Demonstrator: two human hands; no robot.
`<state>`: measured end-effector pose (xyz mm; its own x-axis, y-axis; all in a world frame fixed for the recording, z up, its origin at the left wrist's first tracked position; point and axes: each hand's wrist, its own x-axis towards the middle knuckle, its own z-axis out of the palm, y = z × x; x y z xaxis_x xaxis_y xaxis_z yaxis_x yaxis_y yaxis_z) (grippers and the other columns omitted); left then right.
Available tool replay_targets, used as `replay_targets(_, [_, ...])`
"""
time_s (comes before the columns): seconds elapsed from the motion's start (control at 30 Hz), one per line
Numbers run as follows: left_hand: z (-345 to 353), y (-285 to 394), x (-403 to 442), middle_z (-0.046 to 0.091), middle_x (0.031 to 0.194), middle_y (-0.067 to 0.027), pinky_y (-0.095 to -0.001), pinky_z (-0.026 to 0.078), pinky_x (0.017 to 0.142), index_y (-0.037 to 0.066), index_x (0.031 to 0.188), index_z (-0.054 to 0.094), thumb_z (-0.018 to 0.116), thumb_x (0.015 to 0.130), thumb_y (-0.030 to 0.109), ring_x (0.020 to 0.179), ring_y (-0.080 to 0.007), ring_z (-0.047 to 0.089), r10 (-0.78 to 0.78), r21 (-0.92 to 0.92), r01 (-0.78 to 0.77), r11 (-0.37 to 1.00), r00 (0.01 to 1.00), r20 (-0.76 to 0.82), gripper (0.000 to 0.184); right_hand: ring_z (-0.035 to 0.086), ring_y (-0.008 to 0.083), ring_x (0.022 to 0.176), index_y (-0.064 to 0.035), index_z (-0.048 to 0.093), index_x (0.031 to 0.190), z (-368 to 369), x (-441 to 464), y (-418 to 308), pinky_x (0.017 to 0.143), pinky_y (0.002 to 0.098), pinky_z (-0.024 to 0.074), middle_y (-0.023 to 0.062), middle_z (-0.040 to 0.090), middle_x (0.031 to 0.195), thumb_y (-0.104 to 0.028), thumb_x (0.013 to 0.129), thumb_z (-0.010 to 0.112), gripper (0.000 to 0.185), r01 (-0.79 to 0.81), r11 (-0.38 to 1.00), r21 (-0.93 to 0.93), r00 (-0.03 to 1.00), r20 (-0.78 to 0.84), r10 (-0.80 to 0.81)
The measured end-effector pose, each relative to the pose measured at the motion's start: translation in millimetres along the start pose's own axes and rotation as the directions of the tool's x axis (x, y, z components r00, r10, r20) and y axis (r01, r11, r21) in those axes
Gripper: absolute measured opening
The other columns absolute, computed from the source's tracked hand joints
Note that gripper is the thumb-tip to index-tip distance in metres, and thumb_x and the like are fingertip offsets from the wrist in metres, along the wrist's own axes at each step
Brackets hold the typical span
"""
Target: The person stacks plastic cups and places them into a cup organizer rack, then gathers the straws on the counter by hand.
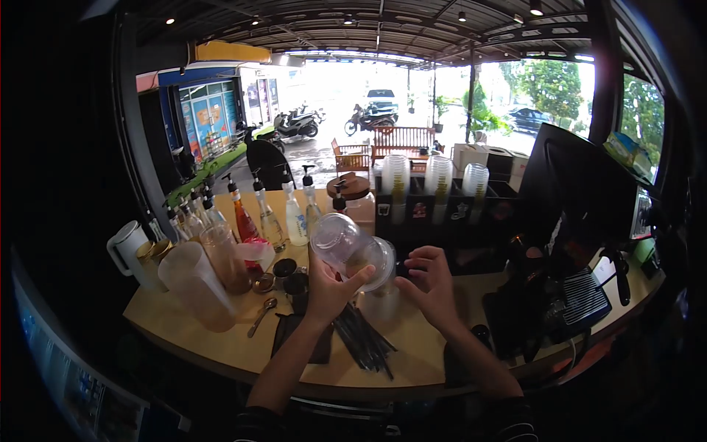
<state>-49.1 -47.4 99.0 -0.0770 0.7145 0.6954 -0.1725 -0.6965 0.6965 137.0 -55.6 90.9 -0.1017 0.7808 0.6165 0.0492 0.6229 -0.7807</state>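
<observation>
A clear plastic cup (342, 239) is in my left hand (333, 291), above the middle of the counter. It lies tilted, with its base to the upper left and its rim toward my right hand. Whether more cups are nested in it I cannot tell. My left thumb presses near the rim while the other fingers are mostly hidden behind the cup. Just right of the rim hovers my right hand (429, 287), fingers apart and holding nothing. Under the hands, a bundle of black straws (362, 339) lies on the wooden counter (258, 353) beside a black mat (294, 342).
Pump bottles (243, 214), a cloudy pitcher (195, 283), a white jug (131, 247) and a spoon (261, 317) stand or lie leftward. Behind are a wooden-lidded jar (350, 195) and a black rack (412, 221) holding cup stacks (438, 177). A black monitor (567, 184) rises at right.
</observation>
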Motion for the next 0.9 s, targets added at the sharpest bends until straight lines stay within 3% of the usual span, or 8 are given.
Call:
replay_targets(0.17, [56.6,-10.8,23.1,0.044,0.118,-0.0130,-0.0354,0.042,0.093,0.002,0.122,0.033,0.083,0.059,0.018,0.110,-0.0211,0.050,0.026,0.236,-0.080,0.969,0.974,0.225,0.081,0.046,0.0250,0.114,-0.0049,0.031,0.132,-36.2,23.7,-43.6,0.089,0.0365,0.0427,0.0135,0.041,0.124,-0.016,0.066,0.077,0.082,0.336,0.912,-0.236,0.942,0.076,-0.327])
replay_targets(0.27, [88.1,-20.3,43.5,0.042,0.121,-0.0169,-0.0363,0.037,0.097,0.001,0.126,0.030,0.082,0.060,0.022,0.118,-0.0251,0.043,0.011,0.443,-0.169,0.880,0.942,0.336,0.086,0.046,0.0260,0.115,-0.0040,0.035,0.130,-65.9,55.2,-36.1,0.089,0.0370,0.0427,0.0158,0.043,0.122,-0.016,0.066,0.077,0.077,0.319,0.901,-0.294,0.948,0.092,-0.305])
replay_targets(0.33, [105.6,-41.4,65.6,0.039,0.125,-0.0193,-0.0375,0.034,0.099,-0.001,0.127,0.029,0.080,0.062,0.028,0.120,-0.0278,0.039,0.095,0.375,-0.230,0.898,0.934,0.345,0.088,0.048,0.0274,0.111,-0.0041,0.040,0.126,-87.6,81.0,-28.9,0.090,0.0373,0.0421,0.0168,0.046,0.116,-0.014,0.065,0.076,0.072,0.296,0.918,-0.265,0.954,0.033,-0.298])
replay_targets(0.47, [120.1,-76.8,104.1,0.032,0.132,-0.0239,-0.0416,0.028,0.104,-0.003,0.133,0.021,0.076,0.066,0.042,0.127,-0.0343,0.031,0.094,0.621,-0.316,0.717,0.927,0.364,0.098,0.051,0.0312,0.105,-0.0046,0.045,0.118,-140.0,161.3,3.8,0.091,0.0389,0.0411,0.0171,0.049,0.111,-0.009,0.060,0.076,0.066,0.370,0.785,-0.497,0.795,-0.269,-0.544])
replay_targets(0.6, [112.2,-105.2,127.8,0.030,0.135,-0.0242,-0.0472,0.027,0.105,-0.002,0.135,0.023,0.068,0.069,0.053,0.127,-0.0364,0.030,-0.220,0.843,-0.277,0.462,0.884,0.412,0.097,0.052,0.0299,0.104,-0.0076,0.047,0.115,-176.6,223.3,42.2,0.088,0.0388,0.0429,0.0158,0.053,0.108,-0.005,0.054,0.076,0.068,0.206,0.855,-0.476,0.806,-0.412,-0.424])
replay_targets(0.67, [113.4,-104.4,130.7,0.028,0.141,-0.0161,-0.0562,0.021,0.105,0.001,0.137,0.021,0.067,0.069,0.052,0.132,-0.0289,0.026,-0.469,0.943,-0.216,0.254,0.825,0.315,0.097,0.053,0.0278,0.103,-0.0092,0.047,0.116,-188.3,238.5,60.6,0.087,0.0379,0.0442,0.0145,0.055,0.109,-0.002,0.054,0.076,0.069,0.144,0.863,-0.485,0.833,-0.412,-0.370])
replay_targets(0.77, [103.3,-110.2,131.0,0.029,0.141,-0.0166,-0.0569,0.025,0.102,0.002,0.136,0.027,0.069,0.067,0.055,0.132,-0.0310,0.026,-0.402,0.904,-0.367,0.217,0.811,0.426,0.096,0.057,0.0315,0.097,-0.0076,0.053,0.108,-199.2,249.1,72.2,0.083,0.0404,0.0464,0.0166,0.059,0.100,-0.003,0.049,0.074,0.063,0.163,0.879,-0.448,0.913,-0.270,-0.307])
replay_targets(0.9, [103.8,-109.9,127.5,0.028,0.143,-0.0100,-0.0584,0.023,0.104,0.004,0.137,0.025,0.070,0.062,0.055,0.133,-0.0251,0.025,-0.410,0.911,-0.350,0.216,0.814,0.410,0.101,0.059,0.0317,0.096,-0.0047,0.058,0.104,-211.2,255.9,93.6,0.083,0.0382,0.0483,0.0156,0.063,0.097,-0.004,0.048,0.076,0.059,0.112,0.935,-0.335,0.960,-0.206,-0.188])
